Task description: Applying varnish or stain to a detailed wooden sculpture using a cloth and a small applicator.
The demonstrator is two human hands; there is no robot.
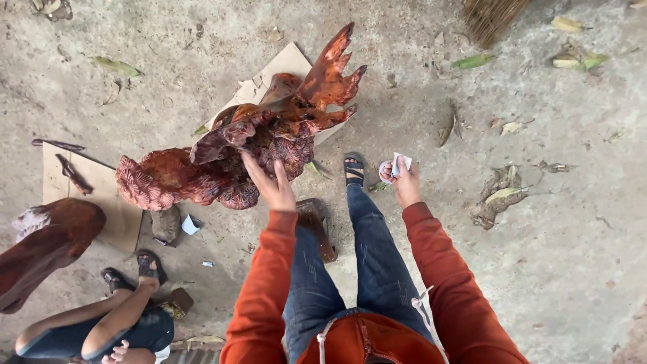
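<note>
Left hand (271, 187) flat, open on one red carving (242, 145); right hand (404, 182) pinching white scrap (399, 164), possibly paper.

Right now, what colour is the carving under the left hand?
Glossy reddish-brown wood carving with darker patches; the left hand rests on it. Head view shows it.

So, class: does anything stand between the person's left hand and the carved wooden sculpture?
Nothing visible does. The left hand already lies flat on the red-brown carved sculpture. The right hand holds a small white piece apart from it.
</note>
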